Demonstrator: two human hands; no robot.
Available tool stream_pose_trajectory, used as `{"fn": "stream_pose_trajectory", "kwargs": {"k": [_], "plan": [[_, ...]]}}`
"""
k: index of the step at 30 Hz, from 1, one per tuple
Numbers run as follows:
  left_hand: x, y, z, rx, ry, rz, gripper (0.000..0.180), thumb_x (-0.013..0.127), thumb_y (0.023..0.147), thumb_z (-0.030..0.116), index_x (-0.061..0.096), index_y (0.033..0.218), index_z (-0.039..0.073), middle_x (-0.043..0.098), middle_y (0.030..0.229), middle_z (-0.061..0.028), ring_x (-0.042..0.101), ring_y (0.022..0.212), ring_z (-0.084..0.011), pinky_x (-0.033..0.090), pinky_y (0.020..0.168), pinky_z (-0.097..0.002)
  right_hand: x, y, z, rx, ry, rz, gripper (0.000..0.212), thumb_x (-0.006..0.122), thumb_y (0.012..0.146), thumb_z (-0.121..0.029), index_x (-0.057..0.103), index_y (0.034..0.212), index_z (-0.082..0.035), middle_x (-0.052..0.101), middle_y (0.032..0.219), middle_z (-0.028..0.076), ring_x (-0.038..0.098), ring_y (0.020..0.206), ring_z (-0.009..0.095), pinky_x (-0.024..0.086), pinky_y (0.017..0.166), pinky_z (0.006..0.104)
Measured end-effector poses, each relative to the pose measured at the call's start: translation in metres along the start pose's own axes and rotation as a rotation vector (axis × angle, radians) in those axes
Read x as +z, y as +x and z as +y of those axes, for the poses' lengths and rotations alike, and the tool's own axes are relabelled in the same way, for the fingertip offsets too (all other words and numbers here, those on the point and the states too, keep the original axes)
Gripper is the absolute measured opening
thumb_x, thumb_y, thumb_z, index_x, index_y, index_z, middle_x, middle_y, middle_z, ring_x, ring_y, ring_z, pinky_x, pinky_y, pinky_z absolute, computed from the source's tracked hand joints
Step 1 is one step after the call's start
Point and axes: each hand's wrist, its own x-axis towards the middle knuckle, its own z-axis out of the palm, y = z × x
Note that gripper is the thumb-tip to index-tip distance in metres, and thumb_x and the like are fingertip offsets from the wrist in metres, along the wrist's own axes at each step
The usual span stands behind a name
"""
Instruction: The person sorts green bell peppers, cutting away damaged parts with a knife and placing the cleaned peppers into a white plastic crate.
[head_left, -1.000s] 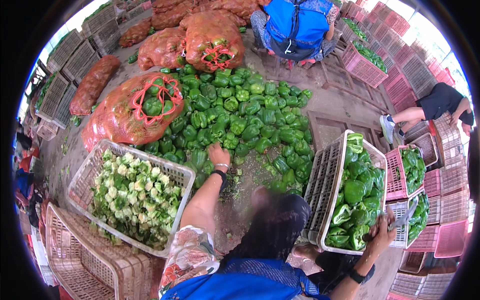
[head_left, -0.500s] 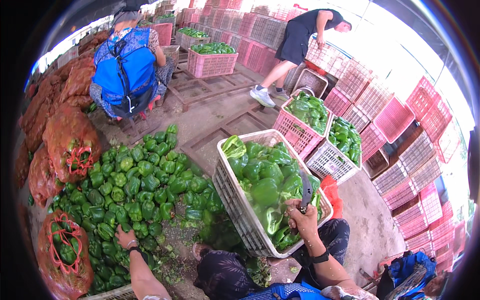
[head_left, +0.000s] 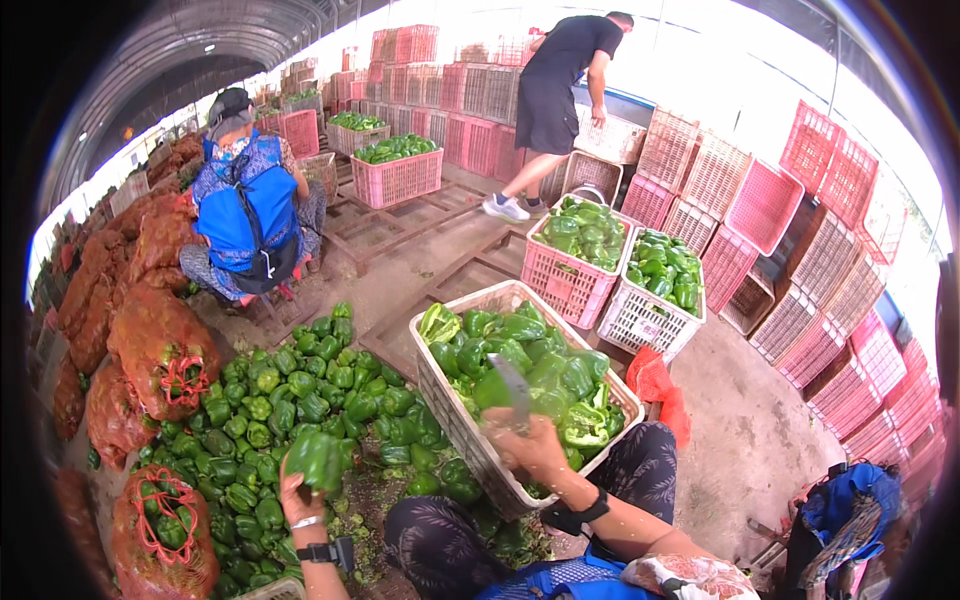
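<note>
My left hand (head_left: 297,503) is closed round a green bell pepper (head_left: 316,460), lifted above a big heap of green bell peppers (head_left: 265,405) on the floor to my left. In my right hand (head_left: 532,448) is a knife (head_left: 513,385), its blade pointing up; hand and blade are slightly blurred. That hand is over the near side of a pale plastic crate (head_left: 447,408) full of green peppers. The crate stands tilted in front of my knees, and a few peppers in it look cut open.
Red mesh sacks (head_left: 165,345) line the left side. Two more full crates, one pink (head_left: 565,285) and one white (head_left: 640,325), stand beyond mine. Stacked crates (head_left: 760,210) rise at the right. One person (head_left: 250,205) sits at far left; another (head_left: 565,85) bends over crates.
My left hand has come up from the heap with a pepper in it. My right hand and knife have shifted left over the crate. The head view has tilted up a little.
</note>
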Motion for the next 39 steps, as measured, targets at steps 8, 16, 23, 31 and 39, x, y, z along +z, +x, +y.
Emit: {"fn": "stream_pose_trajectory", "kwargs": {"k": [8, 16, 23, 31, 39], "plan": [[0.266, -0.106, 0.046, -0.116, 0.234, -0.572, 0.055, 0.070, 0.059, 0.009, 0.062, 0.113, 0.003, 0.063, 0.104, -0.0070, 0.058, 0.098, -0.0207, 0.046, 0.090, -0.0313, 0.005, -0.011, -0.041, -0.147, 0.055, -0.250, 0.072, 0.075, 0.075, -0.017, 0.042, 0.137, -0.004, 0.063, 0.113, 0.009, 0.052, 0.058, 0.005, 0.045, 0.051, 0.0199], [0.356, -0.137, -0.003, 0.261, 0.420, -0.808, 0.084, 0.079, 0.062, -0.003, 0.042, 0.137, 0.005, 0.051, 0.127, -0.0053, 0.051, 0.113, -0.0155, 0.045, 0.096, -0.0303, -0.055, -0.019, -0.028, -0.105, 0.718, -0.026, 0.046, 0.059, 0.084, -0.019, 0.049, 0.126, -0.003, 0.055, 0.078, -0.003, 0.048, 0.055, 0.005, 0.042, 0.050, 0.0202], [0.361, -0.131, -0.040, 0.483, 0.528, -0.814, 0.084, 0.079, 0.062, 0.001, 0.040, 0.136, 0.004, 0.052, 0.124, -0.0077, 0.054, 0.108, -0.0166, 0.046, 0.094, -0.0296, -0.073, -0.021, -0.029, -0.086, 0.680, 0.081, 0.035, 0.057, 0.088, -0.024, 0.053, 0.118, -0.006, 0.057, 0.080, -0.002, 0.050, 0.058, 0.007, 0.042, 0.050, 0.0222], [0.366, -0.116, -0.051, 0.868, 0.837, -0.420, 0.070, 0.081, 0.054, 0.013, 0.053, 0.118, 0.003, 0.056, 0.107, -0.0150, 0.056, 0.100, -0.0321, 0.044, 0.090, -0.0379, -0.096, -0.012, -0.018, -0.620, -0.697, 0.286, 0.046, 0.053, 0.076, -0.003, 0.049, 0.122, 0.002, 0.062, 0.096, 0.026, 0.062, 0.086, 0.041, 0.050, 0.074, 0.0437], [0.367, -0.119, -0.048, 0.889, 0.899, -0.416, 0.073, 0.081, 0.054, 0.011, 0.050, 0.119, 0.005, 0.052, 0.104, -0.0147, 0.053, 0.098, -0.0333, 0.045, 0.086, -0.0395, -0.085, -0.022, -0.029, -0.442, -0.910, 0.205, 0.039, 0.049, 0.079, -0.002, 0.050, 0.118, 0.000, 0.063, 0.092, 0.026, 0.060, 0.083, 0.043, 0.048, 0.073, 0.0481]]}}
